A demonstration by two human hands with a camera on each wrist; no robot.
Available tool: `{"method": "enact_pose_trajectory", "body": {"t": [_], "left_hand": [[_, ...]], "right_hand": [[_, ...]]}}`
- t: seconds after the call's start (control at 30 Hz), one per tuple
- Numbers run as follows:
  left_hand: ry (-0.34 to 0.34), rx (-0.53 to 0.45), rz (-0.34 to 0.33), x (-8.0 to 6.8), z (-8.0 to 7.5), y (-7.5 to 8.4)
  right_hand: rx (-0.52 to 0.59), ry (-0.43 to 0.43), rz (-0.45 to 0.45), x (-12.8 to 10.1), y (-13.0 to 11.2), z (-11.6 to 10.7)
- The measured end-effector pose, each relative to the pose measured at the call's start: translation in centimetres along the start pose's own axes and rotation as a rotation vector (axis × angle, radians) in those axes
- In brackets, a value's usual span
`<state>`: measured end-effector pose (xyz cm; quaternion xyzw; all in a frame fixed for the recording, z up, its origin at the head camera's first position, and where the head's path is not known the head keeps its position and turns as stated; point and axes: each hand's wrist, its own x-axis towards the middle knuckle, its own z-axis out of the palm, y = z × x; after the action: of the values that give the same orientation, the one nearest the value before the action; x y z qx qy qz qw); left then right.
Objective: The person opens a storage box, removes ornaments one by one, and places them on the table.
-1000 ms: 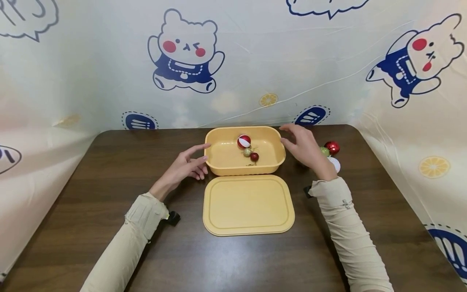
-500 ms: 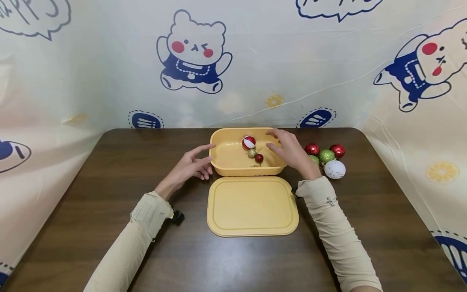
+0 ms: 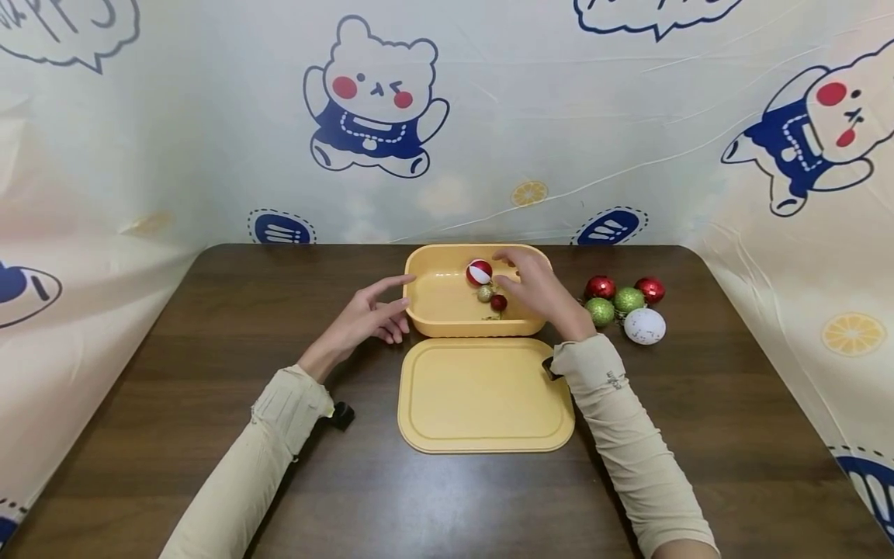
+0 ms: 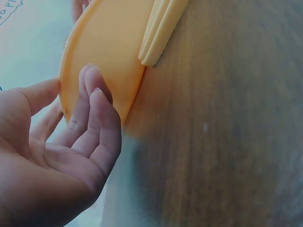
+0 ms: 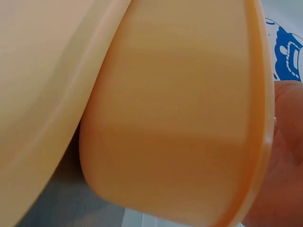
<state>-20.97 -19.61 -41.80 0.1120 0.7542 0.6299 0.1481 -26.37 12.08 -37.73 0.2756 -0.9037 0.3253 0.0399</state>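
A yellow plastic box [image 3: 447,329] stands at the back of the table. In it lie a red-and-white striped ball [image 3: 479,272], a small gold ball [image 3: 485,293] and a small dark red ball [image 3: 499,303]. My left hand [image 3: 358,317] is at the box's left end, thumb and forefinger at the rim, the other fingers loosely bent below. In the left wrist view those fingers lie along the box wall [image 4: 106,42]. Over the box's right half, my right hand [image 3: 536,286] has thumb and forefinger apart beside the striped ball. The box wall [image 5: 170,94] hides most of it in the right wrist view.
A flat yellow lid [image 3: 485,396] lies in front of the box. To the box's right sit red glitter balls [image 3: 601,286], green glitter balls [image 3: 629,299] and a white speckled egg-shaped ornament [image 3: 644,326]. A printed cloth [image 3: 475,116] hangs behind the dark wooden table [image 3: 209,373].
My right hand has moved left from beside the box's right end to over its inside, uncovering the ornaments on the right. The left hand stays at the box rim, while the head view shifts slightly.
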Motion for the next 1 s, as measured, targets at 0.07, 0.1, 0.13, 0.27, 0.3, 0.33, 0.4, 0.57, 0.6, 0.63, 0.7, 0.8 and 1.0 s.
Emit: {"method": "enact_pose_trajectory", "body": {"t": [0.07,0.1,0.13,0.27,0.3,0.33,0.4,0.57,0.6,0.63,0.7,0.8,1.0], "left_hand": [[-0.001,-0.002,-0.002,0.0,0.1,0.0],[-0.001,-0.003,-0.003,0.0,0.1,-0.1],[-0.002,-0.004,-0.005,0.0,0.2,-0.1],[-0.006,-0.010,-0.009,0.1,0.3,-0.3],[-0.006,-0.011,-0.010,0.1,0.3,-0.3],[-0.007,-0.012,-0.010,0.1,0.4,-0.3],[-0.006,-0.011,-0.011,0.2,0.4,-0.3],[-0.008,-0.007,-0.016,0.1,0.4,-0.3],[-0.012,-0.006,-0.016,0.1,0.4,-0.2],[-0.014,-0.006,-0.014,0.1,0.4,-0.2],[-0.016,-0.006,-0.012,0.1,0.3,-0.1],[-0.013,-0.005,-0.010,0.1,0.2,0.1],[-0.009,0.002,-0.008,0.0,0.0,0.1]], "right_hand": [[0.005,-0.007,0.009,0.1,-0.1,0.2],[0.009,-0.013,0.017,0.2,-0.1,0.3],[0.010,-0.016,0.025,0.2,-0.2,0.4],[0.009,-0.035,0.040,0.4,-0.4,1.1],[0.012,-0.037,0.037,0.4,-0.5,1.3],[0.015,-0.038,0.029,0.5,-0.6,1.5],[0.015,-0.032,0.006,0.6,-0.6,2.0],[-0.033,-0.015,-0.049,0.8,-0.5,3.1],[-0.043,-0.018,-0.047,0.8,-0.5,3.2],[-0.052,-0.019,-0.040,0.8,-0.5,3.3],[-0.061,-0.024,-0.017,0.8,-0.6,3.3],[-0.066,-0.040,0.024,0.7,-0.7,3.3],[-0.049,-0.102,0.033,0.6,-0.9,3.4]]}}
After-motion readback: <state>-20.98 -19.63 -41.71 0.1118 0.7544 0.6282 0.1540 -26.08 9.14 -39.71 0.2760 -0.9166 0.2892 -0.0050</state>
